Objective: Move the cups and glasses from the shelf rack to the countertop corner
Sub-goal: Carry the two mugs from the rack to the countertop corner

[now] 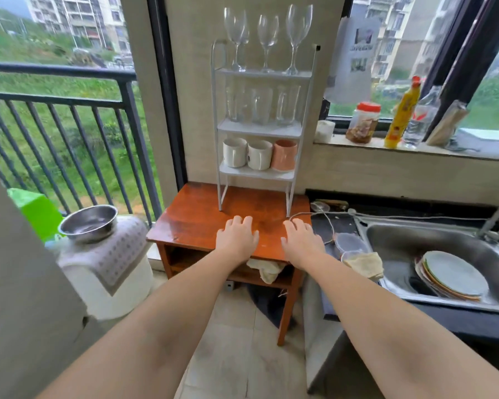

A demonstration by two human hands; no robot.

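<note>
A white three-tier shelf rack (296,131) stands at the back of a small red-brown wooden table (193,214). Three wine glasses (267,36) stand on its top tier. Three clear tumblers (261,105) fill the middle tier. On the bottom tier sit two white mugs (247,153) and a pink mug (284,155). My left hand (236,236) and my right hand (301,240) lie palm down on the table's front part, fingers relaxed, holding nothing, both well below the rack.
A steel sink (398,234) with stacked plates (452,276) lies to the right, set in a dark countertop (458,321). Bottles and a jar (363,122) line the window sill. A steel bowl (88,220) rests on a white bucket at left, by a balcony railing.
</note>
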